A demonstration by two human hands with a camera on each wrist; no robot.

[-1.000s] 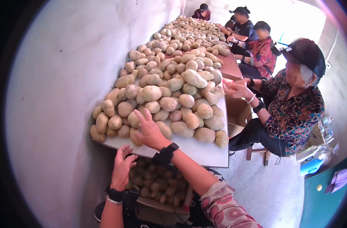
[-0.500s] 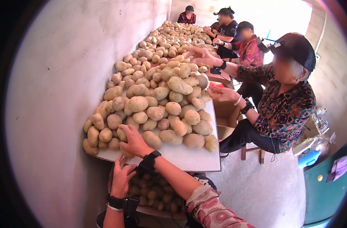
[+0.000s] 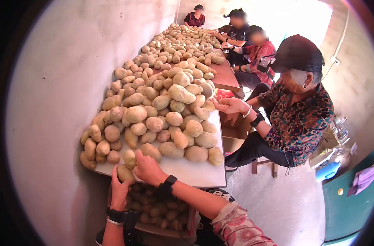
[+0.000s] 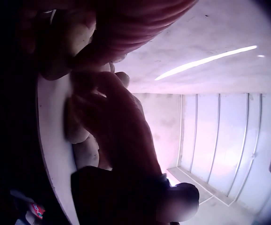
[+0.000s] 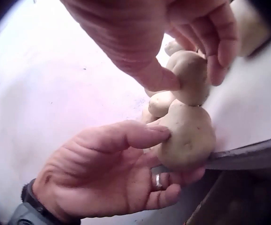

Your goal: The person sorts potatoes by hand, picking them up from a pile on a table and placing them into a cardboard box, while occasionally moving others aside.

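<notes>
At the near edge of the table, my left hand (image 3: 119, 192) grips a potato (image 3: 125, 174) between thumb and fingers. Just above it, my right hand (image 3: 151, 169) pinches a second potato (image 3: 129, 159). In the right wrist view the left hand's potato (image 5: 187, 138) sits directly below the right hand's potato (image 5: 191, 79), the two overlapping there. A ring shows on a left finger (image 5: 158, 180). The left wrist view is dark, with a held potato (image 4: 62, 47) near the top left and the right hand (image 4: 119, 122) beyond.
A large heap of potatoes (image 3: 154, 124) spreads along the white table (image 3: 195, 174) beside the wall (image 3: 51, 123). Under the table edge stands a box of potatoes (image 3: 160, 211). A person in a patterned shirt (image 3: 299, 110) sits at the right; several others sit farther back.
My right hand came down from the front potatoes toward the edge and now pinches one. My left hand, empty before, now grips a potato. The neighbour's outstretched arm has drawn back.
</notes>
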